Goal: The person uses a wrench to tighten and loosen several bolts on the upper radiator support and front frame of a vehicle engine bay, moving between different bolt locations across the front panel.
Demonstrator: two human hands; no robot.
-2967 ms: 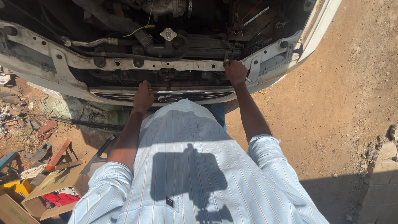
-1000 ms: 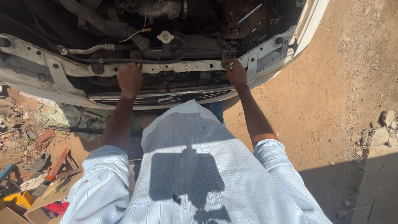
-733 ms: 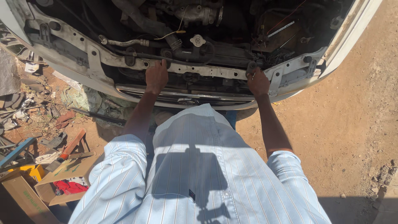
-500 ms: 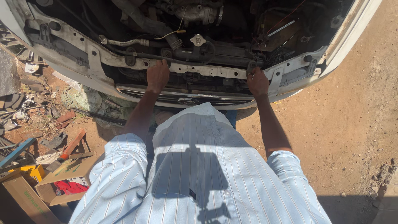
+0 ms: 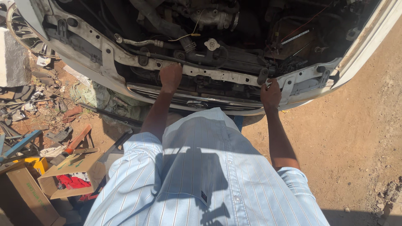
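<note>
Compared with three seconds before, the left hand had climbed from the grille up onto the white front crossmember, while the right hand had stayed near the same right end of that panel. The white car front filled the top of the view with its hood open, and its dark engine bay lay beyond the crossmember, which ran across just behind the grille. The person leaned over it in a pale blue striped shirt, sleeves rolled to the elbows. Bare brown dirt ground lay to the right. To the left sat an open cardboard box holding a red rag, among scattered scrap. The left hand lay palm down on the crossmember near its middle, fingers pressed together and curled over its edge. The right hand touched the panel beside a black round mount; its fingers pointed upward, close together. A small pale radiator cap sat between and beyond the two hands.
</note>
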